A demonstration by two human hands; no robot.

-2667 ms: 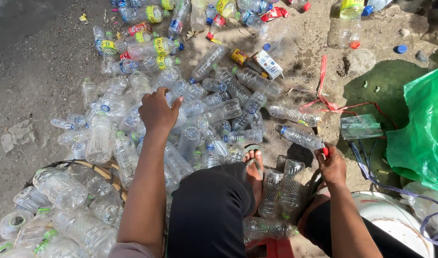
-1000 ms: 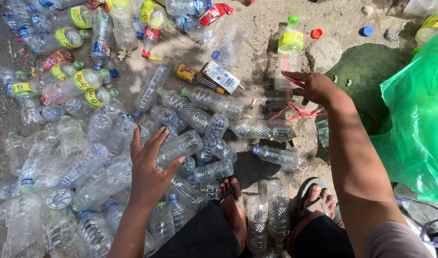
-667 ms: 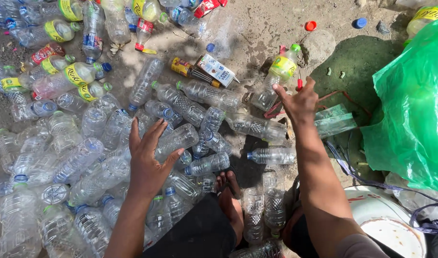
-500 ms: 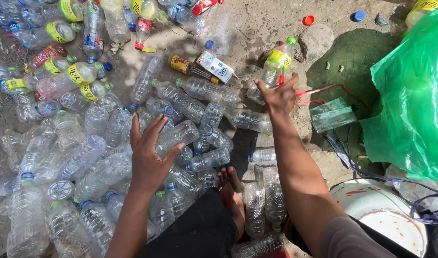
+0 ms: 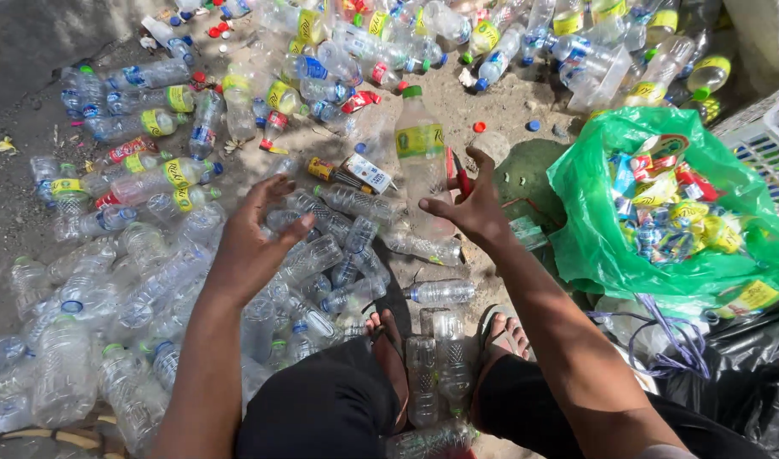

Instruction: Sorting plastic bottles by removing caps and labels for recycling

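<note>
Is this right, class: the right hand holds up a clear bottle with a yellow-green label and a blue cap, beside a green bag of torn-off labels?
Not quite. In the head view the bottle in the right hand has a green cap, not blue. The rest stands: yellow-green label, green bag of labels alongside.

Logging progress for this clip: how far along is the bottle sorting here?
Done: a green bag already holds a heap of peeled coloured labels; many bare bottles lie near the feet. In hand: the right hand holds a green-capped bottle upright, label on; the left hand hovers open. Left: many labelled bottles remain scattered beyond.
</note>
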